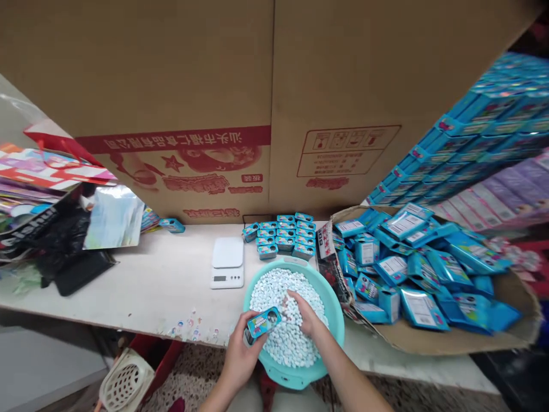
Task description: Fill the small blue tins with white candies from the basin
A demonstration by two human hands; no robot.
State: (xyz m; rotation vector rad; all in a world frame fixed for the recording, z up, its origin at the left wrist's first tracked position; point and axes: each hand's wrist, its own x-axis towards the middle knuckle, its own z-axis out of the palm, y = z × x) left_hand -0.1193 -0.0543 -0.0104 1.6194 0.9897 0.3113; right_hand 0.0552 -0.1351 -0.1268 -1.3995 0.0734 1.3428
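Our left hand grips a blue candy tin over the rim of a teal basin heaped with white candies. Our right hand, fingers loosely curled, presses into them. Beyond, stacked tins sit beside a digital scale on the tabletop.

White workbench with digital scale, turquoise basin, stacked blue tins, seemingly a cardboard tray.

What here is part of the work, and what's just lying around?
Part of the work: left hand holding a small blue tin; right hand among white candies in a teal bowl; stacked blue tins; kitchen scale.
Just lying about: black bag; colourful printed sheets; white plastic basket.
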